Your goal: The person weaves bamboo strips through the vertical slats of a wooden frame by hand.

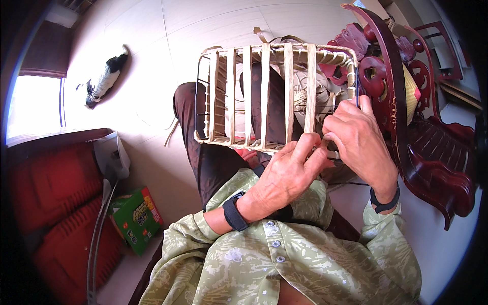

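A half-woven rectangular basket (266, 96) rests over my lap. Its dark wire frame is wrapped along the edges with pale fibre, and several flat straw strips (288, 91) run across it, apart from each other. At the near right corner, my left hand (287, 175) is closed with thumb and fingers pinched at the near edge. My right hand (358, 137) curls its fingers around the right side of that corner, almost touching the left. Whatever strand lies between the fingertips is hidden. A tangle of pale fibre (301, 100) shows through the gaps beneath.
Close on my right stands a carved dark-red wooden chair (399, 101). A green box (136, 221) and red slatted seating (56, 178) are at the left, beside a curved metal bar (101, 218). A black-and-white animal (107, 77) lies on the tiled floor, far left.
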`<state>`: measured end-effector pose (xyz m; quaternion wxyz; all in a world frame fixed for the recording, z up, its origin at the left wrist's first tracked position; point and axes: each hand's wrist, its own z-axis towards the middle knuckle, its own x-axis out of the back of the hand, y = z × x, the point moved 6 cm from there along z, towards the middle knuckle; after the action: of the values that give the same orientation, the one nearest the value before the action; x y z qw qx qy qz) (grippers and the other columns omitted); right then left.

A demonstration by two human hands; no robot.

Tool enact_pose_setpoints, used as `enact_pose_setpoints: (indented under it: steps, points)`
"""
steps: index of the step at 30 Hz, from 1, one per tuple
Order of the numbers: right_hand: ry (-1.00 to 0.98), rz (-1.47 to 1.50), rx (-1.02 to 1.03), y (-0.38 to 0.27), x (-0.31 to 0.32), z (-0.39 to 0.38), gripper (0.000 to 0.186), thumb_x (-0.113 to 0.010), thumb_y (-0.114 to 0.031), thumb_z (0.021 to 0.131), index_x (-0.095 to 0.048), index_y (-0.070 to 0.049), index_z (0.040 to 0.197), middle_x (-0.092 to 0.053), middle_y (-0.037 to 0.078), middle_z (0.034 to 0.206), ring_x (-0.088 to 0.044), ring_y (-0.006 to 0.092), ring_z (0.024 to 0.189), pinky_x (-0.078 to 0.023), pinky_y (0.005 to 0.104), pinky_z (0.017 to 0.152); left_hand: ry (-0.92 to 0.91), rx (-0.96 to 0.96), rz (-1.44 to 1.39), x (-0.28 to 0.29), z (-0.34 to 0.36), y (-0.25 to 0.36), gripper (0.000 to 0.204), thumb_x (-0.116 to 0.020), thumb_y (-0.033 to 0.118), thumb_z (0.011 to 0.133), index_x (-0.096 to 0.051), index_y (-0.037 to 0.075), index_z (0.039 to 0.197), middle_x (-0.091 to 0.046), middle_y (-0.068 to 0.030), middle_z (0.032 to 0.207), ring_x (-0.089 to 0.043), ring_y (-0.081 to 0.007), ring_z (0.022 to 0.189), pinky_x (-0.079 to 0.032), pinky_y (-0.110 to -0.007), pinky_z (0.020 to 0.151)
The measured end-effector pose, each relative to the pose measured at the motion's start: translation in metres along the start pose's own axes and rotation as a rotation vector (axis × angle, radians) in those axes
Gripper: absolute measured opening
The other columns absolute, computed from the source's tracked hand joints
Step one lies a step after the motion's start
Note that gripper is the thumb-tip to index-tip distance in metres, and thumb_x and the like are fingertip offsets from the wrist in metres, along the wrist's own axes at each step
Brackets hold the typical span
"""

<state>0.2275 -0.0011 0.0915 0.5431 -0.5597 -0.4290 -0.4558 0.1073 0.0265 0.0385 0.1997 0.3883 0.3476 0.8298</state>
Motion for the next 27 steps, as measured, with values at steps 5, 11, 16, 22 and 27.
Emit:
enact_pose_setpoints:
  steps: [5, 11, 16, 22, 27]
  points:
    - [-0.078, -0.069, -0.005, -0.002, -0.003, 0.001, 0.007, -0.064, -0.002, 0.076, -0.059, -0.004, 0.071, -0.061, 0.010, 0.069, -0.059, 0.0266, 0.083, -0.040, 0.0422, 0.085, -0.014, -0.011, 0.019, -0.002, -0.001, 0.000, 0.036, -0.077, 0.010, 0.080, -0.062, 0.004, 0.112, -0.055, -0.0101, 0.107, -0.065, -0.0282, 0.085, -0.056, -0.038, 0.071]
    - [-0.090, -0.102, 0.001, -0.004, -0.002, -0.001, 0.006, -0.064, -0.003, 0.077, -0.060, -0.004, 0.072, -0.062, 0.010, 0.071, -0.059, 0.0269, 0.084, -0.041, 0.0426, 0.088, -0.059, 0.019, 0.014, -0.002, -0.001, 0.001, 0.032, -0.074, 0.006, 0.081, -0.063, 0.002, 0.112, -0.057, -0.0116, 0.108, -0.066, -0.0293, 0.089, -0.056, -0.039, 0.074]
    - [-0.056, -0.091, 0.013, -0.005, -0.003, -0.003, 0.006, -0.061, -0.001, 0.077, -0.058, -0.003, 0.073, -0.059, 0.011, 0.072, -0.058, 0.0278, 0.086, -0.041, 0.0426, 0.090, -0.099, 0.031, 0.039, -0.002, -0.002, 0.002, 0.028, -0.071, 0.002, 0.081, -0.064, 0.001, 0.108, -0.058, -0.0117, 0.107, -0.065, -0.0290, 0.089, -0.056, -0.038, 0.074]
    - [0.240, 0.050, 0.095, -0.005, 0.025, -0.013, 0.006, -0.070, -0.002, 0.081, -0.067, -0.003, 0.087, -0.064, 0.009, 0.087, -0.061, 0.0237, 0.092, -0.041, 0.0406, 0.092, -0.067, 0.068, 0.134, -0.001, 0.004, 0.004, 0.014, -0.070, 0.005, 0.085, -0.066, 0.008, 0.097, -0.062, -0.0053, 0.099, -0.067, -0.0265, 0.078, -0.056, -0.036, 0.062]
    - [0.655, 0.509, -0.208, -0.006, 0.037, -0.076, 0.010, -0.067, 0.007, 0.088, -0.071, 0.003, 0.095, -0.069, 0.010, 0.092, -0.063, 0.0137, 0.078, -0.048, 0.0230, 0.063, -0.098, 0.147, 0.076, 0.001, 0.007, 0.001, 0.011, -0.072, 0.010, 0.087, -0.067, 0.009, 0.097, -0.065, -0.0052, 0.098, -0.068, -0.0285, 0.077, -0.056, -0.037, 0.061]
